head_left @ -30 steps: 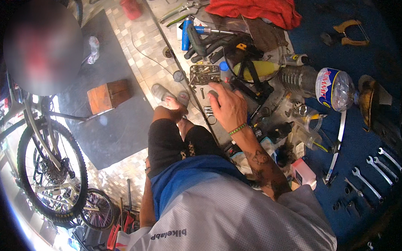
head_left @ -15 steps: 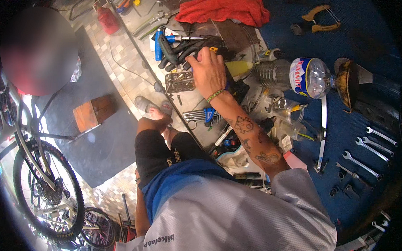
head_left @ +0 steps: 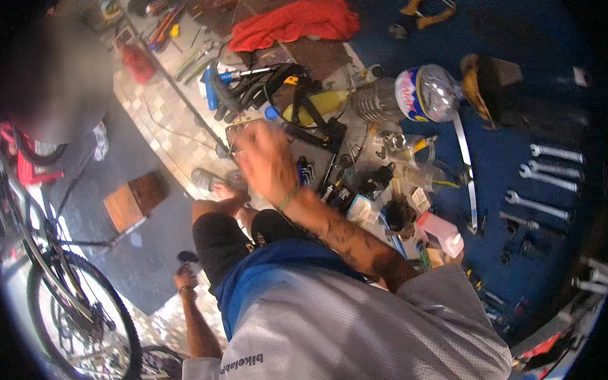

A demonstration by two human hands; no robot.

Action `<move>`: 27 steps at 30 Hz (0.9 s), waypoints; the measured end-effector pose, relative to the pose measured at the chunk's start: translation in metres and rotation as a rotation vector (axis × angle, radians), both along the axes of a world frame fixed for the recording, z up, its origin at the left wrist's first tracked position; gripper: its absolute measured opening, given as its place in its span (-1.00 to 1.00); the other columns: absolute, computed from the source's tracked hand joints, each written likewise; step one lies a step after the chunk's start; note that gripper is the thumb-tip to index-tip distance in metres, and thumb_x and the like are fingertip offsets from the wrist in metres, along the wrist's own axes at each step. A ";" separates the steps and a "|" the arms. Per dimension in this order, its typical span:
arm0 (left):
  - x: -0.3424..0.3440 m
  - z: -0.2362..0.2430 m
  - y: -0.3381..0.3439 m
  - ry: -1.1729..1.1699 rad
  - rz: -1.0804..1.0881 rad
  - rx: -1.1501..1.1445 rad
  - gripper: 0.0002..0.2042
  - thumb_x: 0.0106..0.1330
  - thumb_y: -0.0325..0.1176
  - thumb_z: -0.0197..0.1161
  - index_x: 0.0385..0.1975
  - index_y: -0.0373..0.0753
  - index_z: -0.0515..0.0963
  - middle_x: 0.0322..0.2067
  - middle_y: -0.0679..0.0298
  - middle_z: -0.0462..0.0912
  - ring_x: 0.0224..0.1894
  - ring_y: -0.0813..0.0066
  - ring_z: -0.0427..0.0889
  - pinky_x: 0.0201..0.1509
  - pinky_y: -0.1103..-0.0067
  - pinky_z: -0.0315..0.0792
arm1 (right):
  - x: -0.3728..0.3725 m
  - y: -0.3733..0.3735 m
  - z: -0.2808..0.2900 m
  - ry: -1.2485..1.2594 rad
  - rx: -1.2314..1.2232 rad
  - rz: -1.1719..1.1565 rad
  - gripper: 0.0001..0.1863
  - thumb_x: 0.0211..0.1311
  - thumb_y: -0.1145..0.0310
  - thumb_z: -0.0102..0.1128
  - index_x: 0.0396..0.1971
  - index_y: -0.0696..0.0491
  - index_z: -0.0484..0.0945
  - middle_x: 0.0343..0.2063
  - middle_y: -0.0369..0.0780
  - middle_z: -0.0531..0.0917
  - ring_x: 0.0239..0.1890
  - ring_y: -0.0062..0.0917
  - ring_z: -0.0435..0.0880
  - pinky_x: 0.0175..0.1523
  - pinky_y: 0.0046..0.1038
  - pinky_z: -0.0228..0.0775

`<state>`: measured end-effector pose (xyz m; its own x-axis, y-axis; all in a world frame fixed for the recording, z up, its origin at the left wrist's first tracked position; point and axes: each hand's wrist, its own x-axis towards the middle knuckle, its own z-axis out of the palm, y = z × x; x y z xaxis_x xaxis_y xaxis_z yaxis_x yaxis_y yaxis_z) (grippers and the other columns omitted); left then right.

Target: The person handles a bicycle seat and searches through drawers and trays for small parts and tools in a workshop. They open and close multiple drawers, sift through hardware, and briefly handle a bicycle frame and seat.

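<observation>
My right hand (head_left: 266,161), blurred by motion, is just over the front edge of a small tray of metal parts (head_left: 238,135); whether it holds anything is unclear. Beside it lie a black metal tool assembly (head_left: 322,126), a yellow-green bottle (head_left: 294,112) and a blue-handled hex key set (head_left: 305,171). My left hand (head_left: 185,278) hangs low by my left side, its fingers closed around a small dark thing (head_left: 187,258) that I cannot make out.
A bicycle (head_left: 67,305) and wooden block (head_left: 135,199) are on the left. Blue-handled tools (head_left: 213,86), a red cloth (head_left: 291,19), plastic bottle (head_left: 424,92) and pink container (head_left: 439,233) crowd the workspace. Wrenches (head_left: 539,205) lie on blue matting (head_left: 497,163) at right.
My right hand rose toward the black tools, then came back down-left. My left hand, mostly hidden before, now shows with a dark object. The whole view has shifted.
</observation>
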<state>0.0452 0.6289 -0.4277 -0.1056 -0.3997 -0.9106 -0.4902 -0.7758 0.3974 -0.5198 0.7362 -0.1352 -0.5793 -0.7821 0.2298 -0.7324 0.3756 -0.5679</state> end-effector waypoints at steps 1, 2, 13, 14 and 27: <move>-0.008 0.012 -0.035 -0.273 -0.063 -0.262 -0.82 0.39 -0.31 0.19 -0.15 -0.12 0.71 -0.57 0.38 0.59 -0.63 0.50 0.53 -0.55 0.49 0.46 | 0.026 0.013 0.012 -0.162 -0.093 0.031 -0.60 0.26 0.46 0.30 0.12 0.02 0.61 -0.09 -0.13 0.55 -0.08 -0.14 0.61 0.00 -0.08 0.47; 0.002 0.024 -0.074 -0.302 -0.021 -0.352 -0.82 0.40 -0.30 0.22 -0.13 -0.16 0.70 -0.54 0.37 0.60 -0.58 0.52 0.54 -0.51 0.50 0.45 | 0.052 0.026 0.018 -0.206 -0.082 0.080 -0.58 0.25 0.47 0.32 0.13 0.03 0.61 -0.07 -0.07 0.57 -0.04 -0.11 0.63 0.04 -0.18 0.52; -0.025 0.239 -0.405 0.267 -0.400 -0.659 -0.80 0.53 -0.11 0.24 -0.24 -0.06 0.65 -0.62 0.45 0.49 -0.70 0.58 0.39 -0.63 0.59 0.29 | 0.117 0.119 0.012 -0.409 0.030 0.010 -0.70 0.38 0.33 0.27 0.08 -0.04 0.65 -0.15 -0.16 0.68 -0.11 -0.22 0.73 0.01 -0.23 0.58; -0.068 0.209 -0.393 0.181 -0.568 -0.626 -0.83 0.49 -0.15 0.27 -0.20 -0.08 0.65 -0.62 0.46 0.46 -0.69 0.56 0.41 -0.65 0.55 0.30 | 0.123 0.127 0.002 -0.396 0.003 -0.063 -0.74 0.39 0.31 0.26 0.02 -0.04 0.66 -0.14 -0.18 0.69 -0.10 -0.21 0.73 0.03 -0.20 0.59; -0.099 0.079 -0.219 -0.081 -1.070 -0.463 -0.73 0.48 -0.09 0.27 -0.35 -0.16 0.64 -0.65 0.34 0.53 -0.73 0.44 0.48 -0.68 0.49 0.38 | 0.292 0.157 -0.083 -0.538 0.254 -0.547 -0.53 0.33 0.04 0.33 0.17 -0.09 0.63 0.06 -0.06 0.67 0.13 -0.07 0.66 0.26 -0.05 0.49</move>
